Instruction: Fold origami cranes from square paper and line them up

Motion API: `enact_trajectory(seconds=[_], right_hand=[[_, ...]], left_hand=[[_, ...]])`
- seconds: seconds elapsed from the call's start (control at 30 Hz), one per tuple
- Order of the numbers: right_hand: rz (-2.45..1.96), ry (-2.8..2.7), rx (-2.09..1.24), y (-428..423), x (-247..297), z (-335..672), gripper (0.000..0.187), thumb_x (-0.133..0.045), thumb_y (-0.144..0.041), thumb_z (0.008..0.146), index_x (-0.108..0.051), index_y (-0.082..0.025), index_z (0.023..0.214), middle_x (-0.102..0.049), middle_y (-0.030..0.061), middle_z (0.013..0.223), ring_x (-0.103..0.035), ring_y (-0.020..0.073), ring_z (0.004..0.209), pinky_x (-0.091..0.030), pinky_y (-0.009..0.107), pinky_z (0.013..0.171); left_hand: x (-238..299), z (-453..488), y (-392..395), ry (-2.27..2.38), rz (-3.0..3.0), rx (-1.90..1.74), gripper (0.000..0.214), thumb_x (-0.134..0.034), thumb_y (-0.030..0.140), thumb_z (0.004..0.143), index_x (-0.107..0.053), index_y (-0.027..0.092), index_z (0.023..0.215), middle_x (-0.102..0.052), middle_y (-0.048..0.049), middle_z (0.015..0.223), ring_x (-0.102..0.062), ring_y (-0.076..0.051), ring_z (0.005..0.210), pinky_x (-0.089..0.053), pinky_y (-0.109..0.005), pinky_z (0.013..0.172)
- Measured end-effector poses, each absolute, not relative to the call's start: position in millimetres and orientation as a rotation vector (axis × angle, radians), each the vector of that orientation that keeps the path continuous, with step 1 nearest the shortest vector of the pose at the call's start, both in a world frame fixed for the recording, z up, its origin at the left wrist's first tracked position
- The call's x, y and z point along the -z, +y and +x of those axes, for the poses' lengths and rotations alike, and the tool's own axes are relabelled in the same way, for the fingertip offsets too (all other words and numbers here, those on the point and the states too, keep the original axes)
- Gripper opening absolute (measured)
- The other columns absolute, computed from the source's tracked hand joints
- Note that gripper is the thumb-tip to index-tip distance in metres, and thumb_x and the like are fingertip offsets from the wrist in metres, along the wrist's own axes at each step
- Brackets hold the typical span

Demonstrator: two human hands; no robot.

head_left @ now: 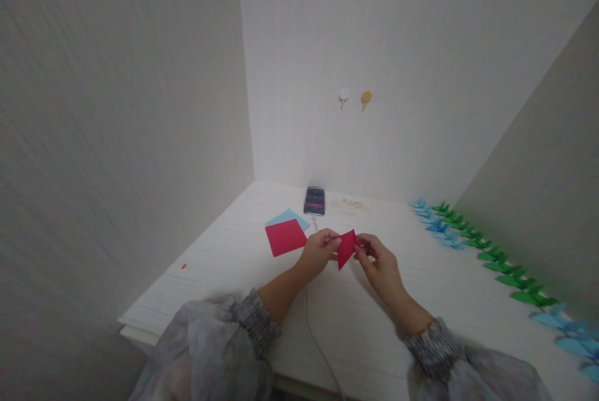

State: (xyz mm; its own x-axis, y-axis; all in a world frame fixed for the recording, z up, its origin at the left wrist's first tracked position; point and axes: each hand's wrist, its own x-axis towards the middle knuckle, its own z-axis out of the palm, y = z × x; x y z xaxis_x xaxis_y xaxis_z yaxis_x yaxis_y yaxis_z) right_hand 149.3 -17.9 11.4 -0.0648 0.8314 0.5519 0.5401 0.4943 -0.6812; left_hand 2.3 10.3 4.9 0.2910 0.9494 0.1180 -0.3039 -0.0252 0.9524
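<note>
A folded piece of red paper (pixel 347 247) is held up above the white table between my two hands. My left hand (pixel 321 249) pinches its left side between thumb and fingers. At the right edge, the thumb and fingertips of my right hand (pixel 378 262) are closed on the same paper. Left of my left hand lies a flat red sheet (pixel 285 237), partly over a light blue sheet (pixel 291 215). The fingers behind the folded paper are partly hidden.
A phone (pixel 315 201) stands at the table's back, its cable (pixel 311 320) running under my left arm. Folded green paper birds (pixel 491 256) and blue paper birds (pixel 437 226) line the right side. A small orange scrap (pixel 184 266) lies left. Walls enclose the table (pixel 224 264).
</note>
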Motion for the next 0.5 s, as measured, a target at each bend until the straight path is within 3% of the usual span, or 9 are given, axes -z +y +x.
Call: enact_trajectory(seconds=[0.2, 0.5], right_hand=[[-1.193, -1.740, -0.299, -21.7, -15.3, 148.2, 0.024, -0.044, -0.029, 0.079, -0.049, -0.019, 0.100, -0.056, 0.0067, 0.083, -0.056, 0.0140, 0.059, -0.043, 0.021, 0.039], [-1.122, -1.699, -0.349, -20.5, -13.7, 147.9, 0.017, -0.045, -0.031, 0.079, -0.050, -0.019, 0.089, -0.056, 0.0046, 0.074, -0.056, 0.0137, 0.056, -0.046, 0.023, 0.042]], left_hand=[[-0.2, 2.1, 11.0, 0.736, 1.244, -1.148, 0.024, -0.056, 0.034, 0.066, -0.050, 0.013, 0.075, -0.057, -0.0019, 0.067, -0.057, -0.012, 0.060, -0.048, -0.028, 0.057], [-1.1, 2.2, 11.1, 0.781, 1.248, -1.137, 0.022, -0.056, 0.033, 0.066, -0.048, 0.013, 0.072, -0.057, -0.0024, 0.067, -0.057, -0.012, 0.061, -0.048, -0.027, 0.056]])
